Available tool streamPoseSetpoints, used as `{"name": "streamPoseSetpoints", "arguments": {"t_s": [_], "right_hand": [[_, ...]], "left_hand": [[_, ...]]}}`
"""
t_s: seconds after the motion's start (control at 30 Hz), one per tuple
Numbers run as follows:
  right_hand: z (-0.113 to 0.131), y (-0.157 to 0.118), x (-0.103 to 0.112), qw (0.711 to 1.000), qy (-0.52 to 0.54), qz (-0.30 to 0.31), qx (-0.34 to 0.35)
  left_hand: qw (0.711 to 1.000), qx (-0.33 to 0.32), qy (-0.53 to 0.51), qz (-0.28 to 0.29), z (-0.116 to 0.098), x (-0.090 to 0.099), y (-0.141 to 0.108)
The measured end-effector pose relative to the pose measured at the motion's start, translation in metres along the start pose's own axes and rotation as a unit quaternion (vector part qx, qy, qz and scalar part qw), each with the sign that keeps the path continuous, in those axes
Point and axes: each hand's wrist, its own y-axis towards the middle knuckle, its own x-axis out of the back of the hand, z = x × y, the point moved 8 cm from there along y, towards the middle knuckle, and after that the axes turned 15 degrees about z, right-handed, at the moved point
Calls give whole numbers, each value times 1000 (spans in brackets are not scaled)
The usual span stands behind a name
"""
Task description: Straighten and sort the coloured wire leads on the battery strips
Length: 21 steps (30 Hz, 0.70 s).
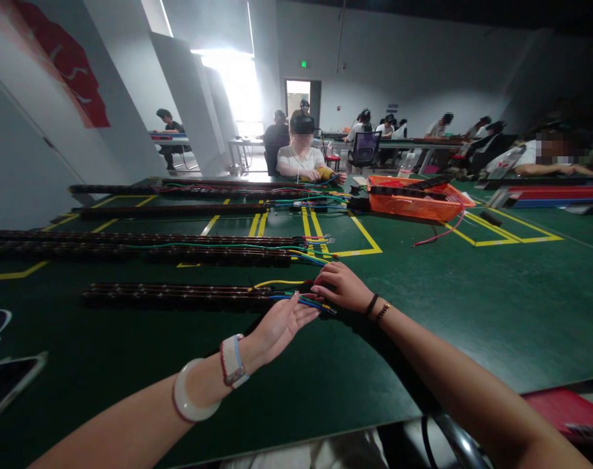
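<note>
A black cable chain (pixel 179 294) lies lengthwise on the green table, with coloured wires coming out of its right end. My left hand (pixel 277 326), palm turned inward and fingers fairly straight, has the blue and green wires (pixel 283 298) between its thumb and fingers. Past its fingertips, several wire ends with metal tips (pixel 330 310) stick out. My right hand (pixel 345 286) is curled over the same bundle from the right, fingertips closed at a dark red wire, partly hidden. A yellow wire (pixel 281 282) arches from the chain towards my right fingers.
More wired cable chains (pixel 144 246) lie farther back on the table (pixel 448 312). An orange basket (pixel 414 205) holds dark chain pieces; a red wire (pixel 438 240) hangs from it. A phone (pixel 10 384) is at left. Across the table sits a person (pixel 301 159) handling wires.
</note>
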Motion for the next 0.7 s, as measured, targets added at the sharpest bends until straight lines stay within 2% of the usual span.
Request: {"name": "streamPoseSetpoints", "arguments": {"t_s": [0.13, 0.23, 0.43, 0.57, 0.7], "right_hand": [[15, -5, -4, 993, -3, 99, 67], [18, -7, -6, 989, -20, 127, 78], [14, -6, -6, 991, -48, 115, 57], [0, -6, -2, 995, -80, 64, 5], [-8, -5, -7, 992, -100, 59, -42]], "left_hand": [[1000, 5, 7, 10, -1, -4, -1], [1000, 9, -3, 0, 0, -2, 0], [1000, 10, 0, -11, 2, 2, 0], [999, 17, 31, 7, 0, -4, -3], [999, 24, 43, 18, -1, -8, -5]]}}
